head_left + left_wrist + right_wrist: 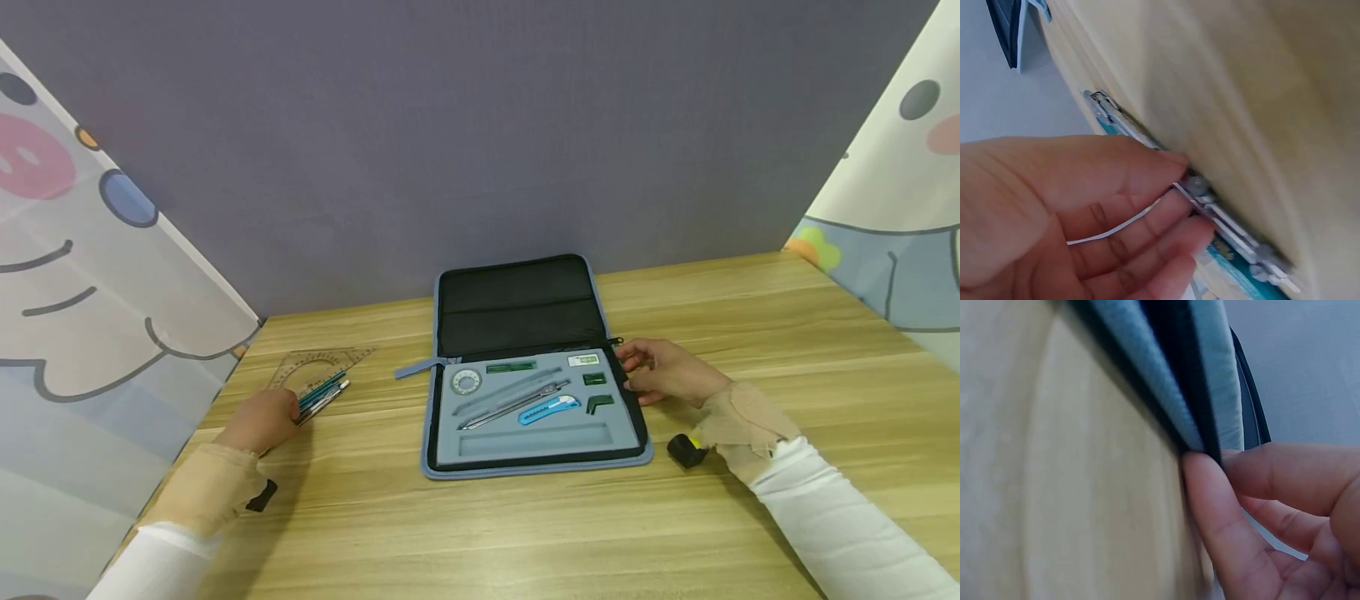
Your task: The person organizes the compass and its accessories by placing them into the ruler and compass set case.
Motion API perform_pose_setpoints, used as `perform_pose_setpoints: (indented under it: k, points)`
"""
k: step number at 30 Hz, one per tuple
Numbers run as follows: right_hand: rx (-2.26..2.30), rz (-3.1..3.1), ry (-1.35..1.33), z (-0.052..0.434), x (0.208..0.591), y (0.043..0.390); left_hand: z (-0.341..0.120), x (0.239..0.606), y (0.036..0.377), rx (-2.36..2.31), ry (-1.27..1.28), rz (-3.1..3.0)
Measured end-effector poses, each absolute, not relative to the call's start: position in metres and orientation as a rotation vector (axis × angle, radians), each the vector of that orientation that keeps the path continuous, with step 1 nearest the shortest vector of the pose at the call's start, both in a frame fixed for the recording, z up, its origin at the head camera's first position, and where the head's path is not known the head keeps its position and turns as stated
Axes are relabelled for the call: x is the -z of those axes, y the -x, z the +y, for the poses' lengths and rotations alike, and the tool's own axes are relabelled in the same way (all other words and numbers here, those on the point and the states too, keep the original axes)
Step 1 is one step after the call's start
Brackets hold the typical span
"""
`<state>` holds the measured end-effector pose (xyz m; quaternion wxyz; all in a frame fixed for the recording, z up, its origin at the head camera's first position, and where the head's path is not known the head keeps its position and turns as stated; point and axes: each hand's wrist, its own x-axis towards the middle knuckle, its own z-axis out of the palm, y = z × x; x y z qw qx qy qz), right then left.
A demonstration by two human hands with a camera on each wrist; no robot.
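Note:
At the left of the table, my left hand (262,419) pinches a silver drawing compass (326,402) between thumb and fingers. In the left wrist view the compass (1238,234) lies along teal pencils (1235,267), which overlap it there. An open zip case (536,468) with a blue-grey tray lies in the middle. My right hand (667,372) is at its right side, thumb and finger pinching the case's edge (1200,434). In the tray are another compass (513,406), a light-blue utility knife (550,409), a round white dial-like piece (466,382) and small green pieces (594,378).
A clear protractor (307,360) and a clear set square lie flat behind my left hand. The case's black lid (517,300) leans up near the grey back panel (517,125). A blue zip tab (414,369) sticks out to the left over the wooden table (420,533).

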<state>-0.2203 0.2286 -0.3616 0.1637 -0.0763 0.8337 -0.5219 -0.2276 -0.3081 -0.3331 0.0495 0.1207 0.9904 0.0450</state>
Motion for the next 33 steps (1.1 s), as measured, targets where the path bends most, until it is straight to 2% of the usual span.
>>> perform_pose_setpoints:
  k: [7, 18, 33]
  points:
    - [1.491, 2.379, 0.213, 0.229, 0.362, 0.220, -0.313, 0.337, 0.226, -0.156, -0.394, 3.018]
    - [1.485, 2.392, 0.213, 0.231, 0.363, 0.220, -0.318, 0.342, 0.226, -0.197, -0.587, 2.973]
    - [1.491, 2.383, 0.205, 0.228, 0.363, 0.220, -0.307, 0.345, 0.226, -0.278, -0.564, 2.971]
